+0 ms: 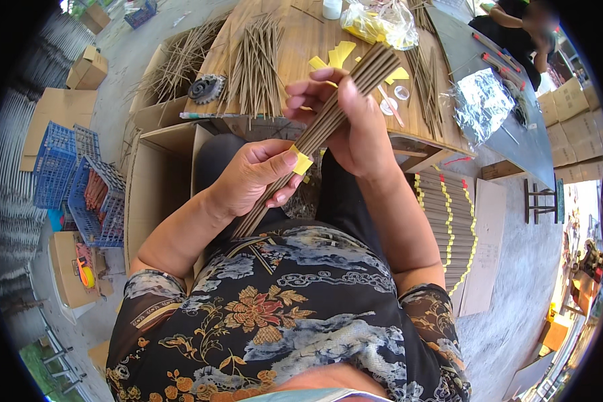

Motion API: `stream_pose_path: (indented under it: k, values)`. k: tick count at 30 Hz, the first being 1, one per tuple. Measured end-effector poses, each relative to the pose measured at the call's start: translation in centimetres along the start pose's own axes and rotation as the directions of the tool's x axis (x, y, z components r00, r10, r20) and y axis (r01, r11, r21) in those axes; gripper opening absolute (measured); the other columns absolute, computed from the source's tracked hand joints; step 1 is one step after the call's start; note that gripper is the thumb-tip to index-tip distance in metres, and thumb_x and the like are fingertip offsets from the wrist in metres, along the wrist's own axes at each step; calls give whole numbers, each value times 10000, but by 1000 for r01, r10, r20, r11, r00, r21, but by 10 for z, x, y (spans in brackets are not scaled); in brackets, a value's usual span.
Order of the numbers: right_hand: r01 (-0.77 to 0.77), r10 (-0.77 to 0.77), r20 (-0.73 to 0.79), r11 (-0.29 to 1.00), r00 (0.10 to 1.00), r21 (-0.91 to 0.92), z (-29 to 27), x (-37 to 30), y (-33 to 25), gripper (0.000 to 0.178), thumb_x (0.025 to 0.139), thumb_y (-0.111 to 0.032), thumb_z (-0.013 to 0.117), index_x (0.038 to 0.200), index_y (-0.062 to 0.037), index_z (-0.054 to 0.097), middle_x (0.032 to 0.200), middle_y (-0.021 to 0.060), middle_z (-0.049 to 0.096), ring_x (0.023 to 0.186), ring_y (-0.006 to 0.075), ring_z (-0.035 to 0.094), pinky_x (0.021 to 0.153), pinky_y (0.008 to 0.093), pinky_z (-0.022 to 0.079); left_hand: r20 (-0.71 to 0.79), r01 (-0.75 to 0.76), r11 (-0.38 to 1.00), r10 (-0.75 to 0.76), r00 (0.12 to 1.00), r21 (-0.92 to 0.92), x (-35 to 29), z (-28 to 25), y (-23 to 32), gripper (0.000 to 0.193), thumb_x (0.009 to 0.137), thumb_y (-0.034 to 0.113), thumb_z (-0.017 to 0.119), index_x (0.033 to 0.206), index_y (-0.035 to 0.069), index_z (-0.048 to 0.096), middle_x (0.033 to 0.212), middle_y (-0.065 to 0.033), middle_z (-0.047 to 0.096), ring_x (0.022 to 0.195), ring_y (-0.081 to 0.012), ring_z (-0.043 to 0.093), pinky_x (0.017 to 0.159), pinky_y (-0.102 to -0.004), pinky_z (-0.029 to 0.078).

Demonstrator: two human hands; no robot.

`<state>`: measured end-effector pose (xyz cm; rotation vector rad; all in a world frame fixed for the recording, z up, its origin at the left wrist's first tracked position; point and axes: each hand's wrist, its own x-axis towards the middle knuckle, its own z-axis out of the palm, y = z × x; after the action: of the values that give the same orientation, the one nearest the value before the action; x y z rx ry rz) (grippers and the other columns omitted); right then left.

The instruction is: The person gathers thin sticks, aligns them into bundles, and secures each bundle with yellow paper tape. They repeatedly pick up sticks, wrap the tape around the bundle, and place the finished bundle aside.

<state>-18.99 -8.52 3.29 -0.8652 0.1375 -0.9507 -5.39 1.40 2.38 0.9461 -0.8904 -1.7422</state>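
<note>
The left hand (251,175) is closed on a bundle of brown sticks (320,130), its thumb pressing a yellow paper band (303,163) against them. The right hand (370,137) curves round the bundle above that grip, fingers loosely spread — whether they squeeze, I cannot tell. This looks like the banding step; the next move seems to call for steady thumb pressure and even stick ends. Beyond the grip, loose sticks (256,67) and yellow paper pieces (342,52) lie on the wooden table (301,40).
</note>
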Motion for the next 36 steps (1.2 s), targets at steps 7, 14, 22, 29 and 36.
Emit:
stream_pose_path:
  k: [7, 14, 22, 29, 36]
  values:
    - [77, -48, -220, 989, 974, 127, 19, 6, 1, 266, 877, -290, 487, 684, -118, 424, 494, -39, 338, 406, 75, 292, 385, 228, 292, -17, -102, 861, 127, 992, 498, 1, 3, 5, 258, 905, 288, 481, 903, 31, 490, 702, 5, 492, 561, -42, 445, 487, -168, 378]
    - [148, -148, -259, 989, 955, -19, 29, 2, -1, 306, 874, -276, 492, 631, -115, 397, 482, -26, 328, 395, 85, 301, 383, 233, 292, 93, -273, 670, 292, 952, 691, 8, -6, 2, 235, 918, 270, 459, 857, 43, 477, 680, 9, 473, 608, -42, 430, 544, -190, 378]
    - [109, -106, -362, 994, 926, -11, 19, 1, -6, 343, 877, -307, 493, 630, -95, 383, 487, 19, 372, 403, 129, 393, 387, 257, 333, -49, -200, 787, 280, 959, 584, 8, 19, -9, 189, 931, 197, 411, 951, 27, 492, 707, -1, 487, 589, -43, 439, 536, -183, 386]
    - [126, -127, 8, 990, 992, 55, 34, -10, -24, 270, 888, -293, 464, 699, -113, 394, 491, 5, 364, 383, 107, 339, 365, 249, 329, 114, -193, 930, 165, 980, 312, 4, 17, -2, 237, 929, 239, 422, 987, 20, 494, 709, -5, 491, 563, -45, 441, 508, -177, 375]
    - [121, -116, -181, 993, 977, 13, 36, -9, -25, 317, 891, -269, 442, 615, -132, 368, 421, -29, 269, 320, 94, 240, 300, 241, 221, 104, -442, 577, 524, 845, 687, 11, 17, -20, 199, 919, 155, 424, 1006, -14, 480, 712, -12, 490, 599, -66, 475, 554, -210, 418]
